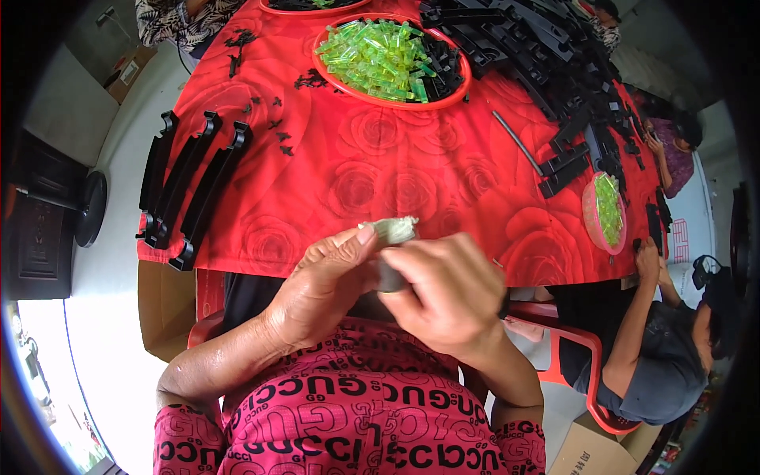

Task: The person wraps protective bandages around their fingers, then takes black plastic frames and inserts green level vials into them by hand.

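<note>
Close to the table's near edge, my two hands come together in front of my chest. A pale greenish-white piece with a frayed-looking end (393,230) sticks up between them; its kind is unclear. My left hand (321,273) is closed, its thumb pressed against this pale piece. My right hand (447,289) is curled beside it and smeared by motion, with a dark grey patch (390,277) showing near its thumb. I cannot make out whether that patch is a finger cover or a held part. The right fingertips are hidden.
Three long black plastic strips (207,198) lie at the left. A red bowl (467,83) holds green-yellow clear pieces and black parts. Black parts (546,63) pile up at the far right, near a metal rod (516,142) and a pink basket (592,226). Another person (661,356) sits at right.
</note>
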`<action>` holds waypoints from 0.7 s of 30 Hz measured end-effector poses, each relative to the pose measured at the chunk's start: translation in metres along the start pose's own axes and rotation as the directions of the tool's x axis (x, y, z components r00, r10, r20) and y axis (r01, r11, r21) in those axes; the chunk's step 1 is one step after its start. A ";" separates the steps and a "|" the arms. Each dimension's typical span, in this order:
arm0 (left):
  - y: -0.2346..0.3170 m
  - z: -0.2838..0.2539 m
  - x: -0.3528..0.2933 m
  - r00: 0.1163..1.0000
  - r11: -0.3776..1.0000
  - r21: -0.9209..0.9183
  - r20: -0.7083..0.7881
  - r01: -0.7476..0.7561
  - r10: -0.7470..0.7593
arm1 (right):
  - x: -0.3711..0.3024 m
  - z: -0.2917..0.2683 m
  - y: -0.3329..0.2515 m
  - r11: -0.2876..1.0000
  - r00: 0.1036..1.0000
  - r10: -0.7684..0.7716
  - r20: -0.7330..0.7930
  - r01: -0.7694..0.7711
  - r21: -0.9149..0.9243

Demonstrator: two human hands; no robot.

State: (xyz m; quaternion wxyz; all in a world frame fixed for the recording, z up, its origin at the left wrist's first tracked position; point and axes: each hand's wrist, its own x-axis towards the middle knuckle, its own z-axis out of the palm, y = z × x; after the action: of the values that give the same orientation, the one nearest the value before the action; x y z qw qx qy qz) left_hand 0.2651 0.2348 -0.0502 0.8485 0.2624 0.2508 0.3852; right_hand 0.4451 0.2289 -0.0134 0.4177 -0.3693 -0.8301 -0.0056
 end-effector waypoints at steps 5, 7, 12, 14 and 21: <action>0.006 -0.004 -0.006 0.960 0.934 -0.235 0.139 0.269 -0.242 | -0.010 -0.026 0.012 0.623 0.719 0.667 0.197 -0.682 0.382; -0.001 -0.009 -0.006 0.944 0.910 -0.278 0.209 0.306 -0.254 | -0.009 -0.016 0.019 0.401 0.699 0.600 0.390 -0.684 0.610; -0.006 -0.014 -0.003 0.903 0.824 -0.405 0.335 0.397 -0.271 | -0.017 -0.012 0.021 0.060 0.654 0.405 0.638 -0.716 0.696; -0.004 -0.015 -0.003 0.887 0.822 -0.395 0.383 0.410 -0.258 | -0.019 -0.012 0.021 0.060 0.647 0.412 0.642 -0.722 0.689; -0.005 -0.017 -0.009 0.891 0.800 -0.438 0.380 0.411 -0.249 | -0.023 -0.010 0.017 0.191 0.648 0.434 0.626 -0.745 0.639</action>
State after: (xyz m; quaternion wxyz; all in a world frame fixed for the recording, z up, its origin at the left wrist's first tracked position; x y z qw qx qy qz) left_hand 0.2516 0.2289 -0.0636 0.9696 0.0373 0.0495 0.2367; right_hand 0.4712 0.2240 -0.0280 0.3751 -0.3939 -0.5509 0.6329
